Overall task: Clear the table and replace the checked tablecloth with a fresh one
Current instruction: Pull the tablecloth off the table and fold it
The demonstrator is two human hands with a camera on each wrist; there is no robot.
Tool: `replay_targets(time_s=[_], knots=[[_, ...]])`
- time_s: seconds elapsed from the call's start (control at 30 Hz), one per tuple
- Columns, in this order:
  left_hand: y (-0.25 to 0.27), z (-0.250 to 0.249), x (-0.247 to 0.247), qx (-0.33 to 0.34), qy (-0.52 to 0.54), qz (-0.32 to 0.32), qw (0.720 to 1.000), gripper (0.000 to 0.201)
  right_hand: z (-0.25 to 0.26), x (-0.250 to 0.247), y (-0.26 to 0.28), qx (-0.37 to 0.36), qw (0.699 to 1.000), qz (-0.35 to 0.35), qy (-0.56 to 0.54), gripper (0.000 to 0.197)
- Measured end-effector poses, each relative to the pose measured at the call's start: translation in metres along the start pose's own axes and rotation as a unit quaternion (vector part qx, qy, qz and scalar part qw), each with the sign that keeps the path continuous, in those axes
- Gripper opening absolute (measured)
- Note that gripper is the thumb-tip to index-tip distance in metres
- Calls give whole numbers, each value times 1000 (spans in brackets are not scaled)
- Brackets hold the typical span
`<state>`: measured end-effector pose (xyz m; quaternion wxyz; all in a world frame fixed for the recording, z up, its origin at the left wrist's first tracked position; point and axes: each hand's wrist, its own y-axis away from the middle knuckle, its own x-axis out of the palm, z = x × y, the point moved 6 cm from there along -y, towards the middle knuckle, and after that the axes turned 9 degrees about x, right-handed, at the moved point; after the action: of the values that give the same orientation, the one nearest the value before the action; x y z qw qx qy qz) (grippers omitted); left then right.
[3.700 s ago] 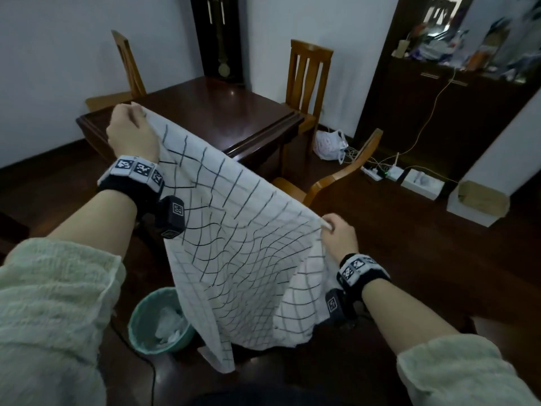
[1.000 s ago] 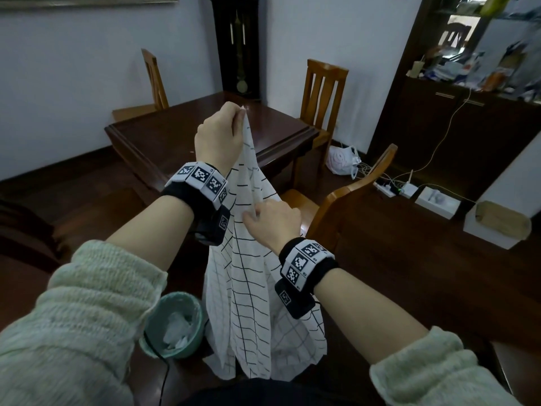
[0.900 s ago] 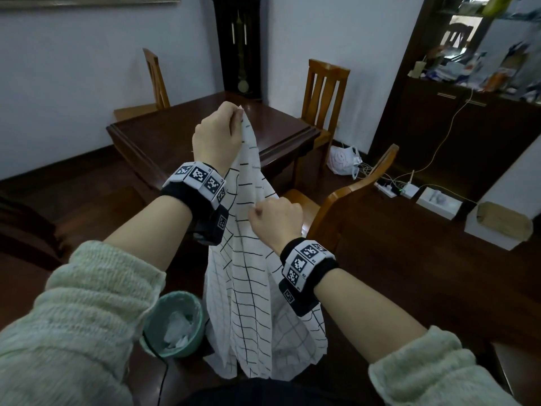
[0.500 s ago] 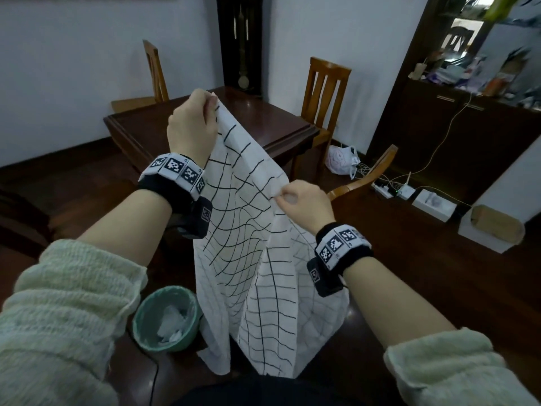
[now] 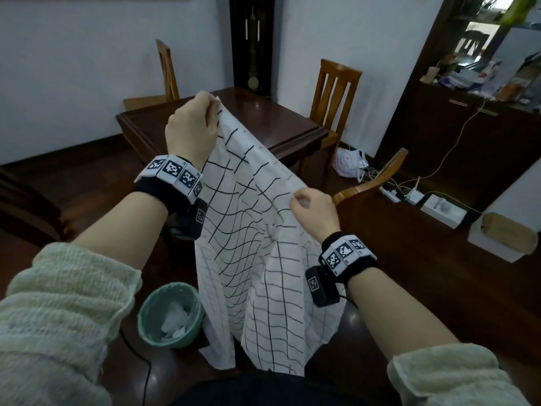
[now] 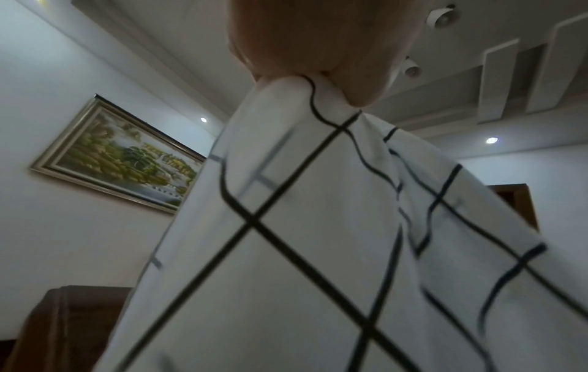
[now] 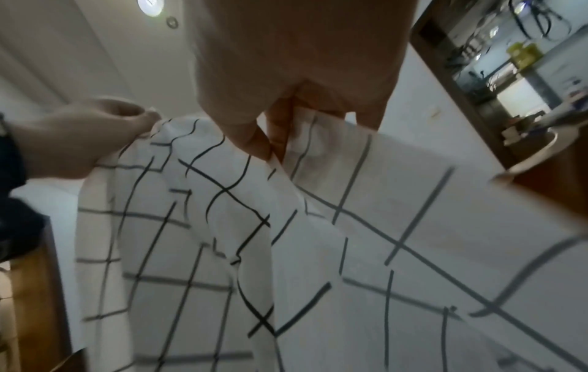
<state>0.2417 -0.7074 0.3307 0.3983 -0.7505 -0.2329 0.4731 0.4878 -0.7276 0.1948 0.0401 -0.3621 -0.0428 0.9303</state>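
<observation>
A white tablecloth (image 5: 257, 259) with thin black checks hangs in the air in front of me, off the table. My left hand (image 5: 191, 128) is raised and pinches its top corner; the left wrist view shows the cloth (image 6: 318, 226) squeezed in the curled fingers of that hand (image 6: 305, 50). Lower and to the right, my right hand (image 5: 314, 212) pinches the cloth's upper edge, seen close in the right wrist view (image 7: 280, 136) above the cloth (image 7: 318, 251). The cloth's lower end drapes toward the floor. The dark wooden table (image 5: 164, 118) beyond is bare.
A green waste bin (image 5: 169, 315) with crumpled paper stands on the floor by the cloth's lower end. Wooden chairs (image 5: 336, 95) surround the table; another chair back (image 5: 371, 180) is close on my right. A power strip (image 5: 392, 194) and cables lie by the dark sideboard (image 5: 468, 136).
My hands were together with the cloth gathered; they have since moved apart, my right hand sliding right along the edge, spreading the cloth wider.
</observation>
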Motion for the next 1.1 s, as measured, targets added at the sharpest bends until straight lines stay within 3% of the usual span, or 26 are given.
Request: replay_targets(time_s=[0.1, 0.23, 0.3, 0.37, 0.43, 0.53, 0.67, 0.77, 0.87, 1.0, 1.1], knots=[[5, 12, -3, -19, -19, 16, 1000, 31, 11, -23, -9, -48, 997, -48, 30, 17], [4, 22, -4, -79, 87, 10, 993, 28, 17, -17, -12, -55, 997, 41, -25, 15], [3, 10, 1, -100, 221, 27, 970, 22, 22, -5, -5, -61, 993, 90, -47, 14], [7, -14, 10, -117, 349, 80, 926, 20, 31, 6, 0, -71, 988, 126, -58, 17], [16, -43, 21, -95, 390, 152, 903, 21, 42, 14, 3, -83, 984, 150, -56, 19], [42, -70, 41, 4, 318, 249, 915, 21, 54, 15, 4, -98, 979, 170, -52, 24], [67, -75, 61, 56, 180, 284, 940, 20, 60, 8, 4, -108, 976, 155, -111, 31], [73, -78, 63, 60, 99, 257, 959, 23, 51, 2, -2, -74, 982, 99, -140, 24], [74, -86, 61, 84, 55, 197, 975, 34, 46, -8, -6, -43, 993, 54, -97, 17], [82, -97, 70, 60, 51, 204, 976, 27, 45, -11, -7, -25, 996, 41, -76, 29], [79, -95, 72, 44, 46, 188, 980, 26, 45, -10, -6, -28, 989, 60, -135, 23]])
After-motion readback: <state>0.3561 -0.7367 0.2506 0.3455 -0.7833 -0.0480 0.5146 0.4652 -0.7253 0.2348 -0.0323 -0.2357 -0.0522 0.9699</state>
